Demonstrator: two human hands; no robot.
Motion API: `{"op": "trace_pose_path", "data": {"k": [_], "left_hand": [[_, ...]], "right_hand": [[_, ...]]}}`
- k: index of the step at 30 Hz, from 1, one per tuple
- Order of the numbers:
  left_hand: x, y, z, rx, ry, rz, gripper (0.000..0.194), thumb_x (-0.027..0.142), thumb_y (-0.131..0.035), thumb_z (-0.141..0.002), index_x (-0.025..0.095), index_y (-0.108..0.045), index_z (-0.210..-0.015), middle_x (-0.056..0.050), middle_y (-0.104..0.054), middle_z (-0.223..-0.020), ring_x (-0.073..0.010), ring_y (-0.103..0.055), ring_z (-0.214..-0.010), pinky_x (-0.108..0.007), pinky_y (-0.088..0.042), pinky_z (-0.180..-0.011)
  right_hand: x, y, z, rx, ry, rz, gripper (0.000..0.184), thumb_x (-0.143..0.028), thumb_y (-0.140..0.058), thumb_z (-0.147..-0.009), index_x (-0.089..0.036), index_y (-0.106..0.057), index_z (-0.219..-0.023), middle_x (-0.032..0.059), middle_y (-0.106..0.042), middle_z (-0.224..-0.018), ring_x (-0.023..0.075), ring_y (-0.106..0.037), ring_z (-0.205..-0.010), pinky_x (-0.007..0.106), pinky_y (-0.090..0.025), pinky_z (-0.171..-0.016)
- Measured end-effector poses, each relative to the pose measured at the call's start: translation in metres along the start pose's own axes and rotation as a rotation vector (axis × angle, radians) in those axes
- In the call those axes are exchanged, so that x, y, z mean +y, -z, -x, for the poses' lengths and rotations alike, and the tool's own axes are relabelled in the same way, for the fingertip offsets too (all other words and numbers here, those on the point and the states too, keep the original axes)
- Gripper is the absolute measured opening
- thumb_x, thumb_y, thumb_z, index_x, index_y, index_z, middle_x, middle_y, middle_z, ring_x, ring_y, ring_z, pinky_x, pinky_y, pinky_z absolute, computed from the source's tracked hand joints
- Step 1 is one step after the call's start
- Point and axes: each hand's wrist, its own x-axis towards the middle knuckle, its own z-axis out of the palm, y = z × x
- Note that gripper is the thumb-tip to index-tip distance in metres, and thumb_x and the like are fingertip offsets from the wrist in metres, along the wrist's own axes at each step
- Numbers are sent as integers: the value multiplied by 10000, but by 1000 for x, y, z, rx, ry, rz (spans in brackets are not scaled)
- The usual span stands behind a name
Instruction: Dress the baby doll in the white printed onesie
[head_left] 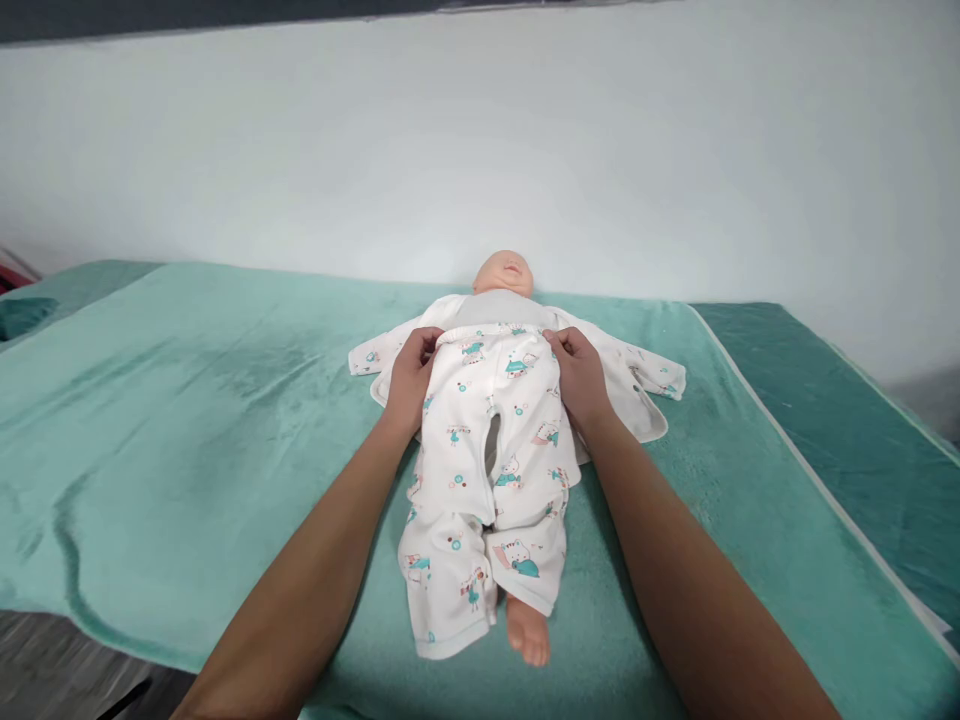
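A baby doll [505, 272] lies on its back in the middle of a green blanket [187, 400], head away from me. It wears white printed trousers [487, 450] and an open white printed top [637, 375] spread out beneath it. One bare foot [527, 630] sticks out of the right trouser leg. My left hand [411, 378] grips the waistband at the doll's left side as I see it. On the other side my right hand [577, 375] grips the same waistband. Both hands have their fingers curled into the fabric.
The blanket covers a bed or table that runs up to a pale wall [480, 140]. A darker green sheet [847, 420] shows along the right edge. At the far left lies a dark green cushion [19, 315].
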Motion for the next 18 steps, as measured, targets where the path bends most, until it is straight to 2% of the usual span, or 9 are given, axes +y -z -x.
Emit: {"op": "trace_pose_path", "data": {"k": [2, 4, 6, 8, 12, 15, 18], "left_hand": [[1, 5, 1, -48, -136, -86, 134, 303, -639, -854, 252, -653, -976, -53, -647, -1120, -220, -595, -1090, -328, -495, -907], [2, 9, 1, -100, -230, -126, 114, 317, -625, -879, 252, -663, -965, -74, -627, -1226, -244, -558, -1215, -358, -467, -1006], [1, 10, 0, -158, -238, -119, 129, 336, -590, -918, 246, -648, -990, -78, -634, -1247, -243, -567, -1213, -361, -455, -1018], [-2, 9, -4, -163, -189, -121, 147, 361, -563, -949, 241, -618, -1014, -61, -670, -1143, -220, -614, -1078, -337, -465, -937], [-6, 2, -21, -29, -115, -207, 152, 384, -589, -952, 236, -569, -924, 13, -602, -783, -160, -540, -737, -286, -403, -715], [-8, -5, -39, -12, -111, -194, 170, 376, -606, -944, 229, -550, -880, 24, -545, -720, -149, -480, -687, -285, -367, -670], [-13, -11, -53, 20, -37, -117, 180, 370, -611, -931, 222, -545, -853, 19, -546, -730, -146, -467, -680, -281, -365, -645]], "right_hand": [[-6, 2, 1, -23, 101, 11, 259, -489, -632, -869, -248, -579, -791, 8, -591, -850, 191, -541, -856, 334, -459, -820], [-11, 4, 1, -78, 197, 19, 201, -439, -646, -866, -249, -600, -821, 41, -629, -1048, 214, -570, -1029, 363, -448, -930], [-15, 6, 0, -153, 247, 28, 189, -401, -643, -870, -243, -581, -786, 58, -624, -1194, 233, -560, -1145, 388, -429, -981], [-16, 7, -2, -206, 261, 47, 193, -383, -623, -882, -241, -559, -768, 63, -626, -1251, 247, -558, -1180, 405, -424, -989], [-16, 5, -9, -185, 267, 93, 189, -386, -602, -899, -248, -545, -784, 48, -683, -1159, 246, -589, -1105, 398, -427, -965], [-12, 2, -21, -105, 219, 158, 190, -397, -601, -903, -251, -549, -792, 10, -670, -893, 212, -580, -872, 363, -428, -847], [-4, -1, -36, -34, 143, 208, 234, -394, -608, -895, -247, -514, -740, -23, -518, -679, 176, -467, -691, 331, -384, -709]]}}
